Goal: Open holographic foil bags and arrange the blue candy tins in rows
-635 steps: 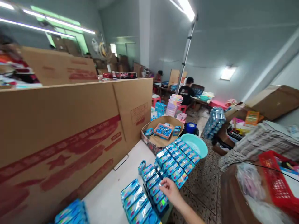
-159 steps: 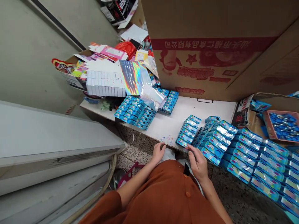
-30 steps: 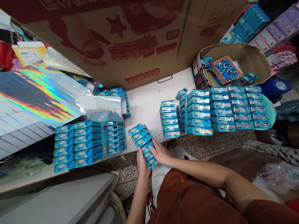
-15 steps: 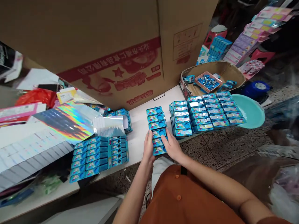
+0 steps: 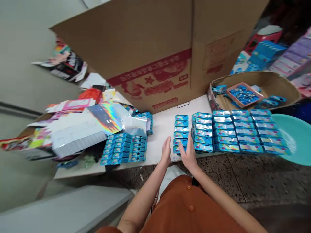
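Observation:
A column of small blue printed packets [image 5: 181, 128], each with a round spot at one end, lies on the white tabletop in front of me. My left hand [image 5: 166, 151] is a little to the left of this column, apart from it, fingers straight and nothing in them. Over the column's near right end, my right hand [image 5: 189, 156] has its fingers stretched out and seems to touch the packets. Close by on the right stands another stack of blue packets [image 5: 203, 131], joined by further shiny rows [image 5: 247, 131].
A tall cardboard carton [image 5: 150, 55] rises behind. More blue packets [image 5: 119, 149] and silvery card sheets [image 5: 77, 132] are at left. At right are a cut-down carton [image 5: 279, 81] holding a pink tray [image 5: 244, 94], and a turquoise basin [image 5: 298, 139].
My hands have come off the sides of the column; the left is now apart from it. The column sits closer to the right stack. The view has swung left.

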A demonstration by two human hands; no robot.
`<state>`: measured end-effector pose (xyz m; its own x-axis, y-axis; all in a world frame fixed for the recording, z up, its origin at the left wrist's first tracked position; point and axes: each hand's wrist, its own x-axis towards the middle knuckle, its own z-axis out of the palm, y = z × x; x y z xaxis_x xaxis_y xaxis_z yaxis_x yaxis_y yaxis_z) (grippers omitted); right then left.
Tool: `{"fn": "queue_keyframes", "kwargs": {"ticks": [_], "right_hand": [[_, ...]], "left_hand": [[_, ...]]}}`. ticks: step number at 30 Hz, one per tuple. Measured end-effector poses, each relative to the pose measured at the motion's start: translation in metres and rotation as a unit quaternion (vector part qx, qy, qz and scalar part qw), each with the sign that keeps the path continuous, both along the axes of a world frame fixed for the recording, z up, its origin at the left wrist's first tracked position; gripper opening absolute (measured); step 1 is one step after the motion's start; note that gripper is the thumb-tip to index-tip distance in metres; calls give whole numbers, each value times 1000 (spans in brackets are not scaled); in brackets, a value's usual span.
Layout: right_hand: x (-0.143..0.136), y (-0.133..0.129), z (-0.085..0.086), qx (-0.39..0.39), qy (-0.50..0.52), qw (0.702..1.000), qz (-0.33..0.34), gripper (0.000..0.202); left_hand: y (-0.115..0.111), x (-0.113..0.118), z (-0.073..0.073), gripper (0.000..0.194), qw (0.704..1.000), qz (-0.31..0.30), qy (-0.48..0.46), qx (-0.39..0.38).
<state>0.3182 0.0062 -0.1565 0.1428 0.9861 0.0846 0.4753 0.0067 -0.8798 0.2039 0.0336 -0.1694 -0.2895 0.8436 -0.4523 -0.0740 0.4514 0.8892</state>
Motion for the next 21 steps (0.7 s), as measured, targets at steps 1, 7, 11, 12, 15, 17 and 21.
{"fn": "queue_keyframes", "kwargs": {"ticks": [1,7,11,12,15,17,21], "right_hand": [[0,-2,5,43,-21,999,14,69],[-6,-12,35,196,-52,967,156,62],[-11,-17,36,198,-57,966,154,57],[-12,-18,35,194,-65,969,140,55],[-12,-22,31,177,-97,976,79,51],[-11,-29,29,163,-122,979,23,48],[-10,-56,28,136,-178,973,-63,44]], "left_hand": [[-1,-13,-5,53,997,6,73,4],[24,-129,-19,44,949,0,313,25],[81,-219,0,45,886,-69,451,76],[97,-241,6,44,870,-94,477,88],[145,-296,17,44,819,-170,538,100],[173,-323,17,49,787,-212,571,93],[213,-349,-2,59,729,-297,612,72]]}}
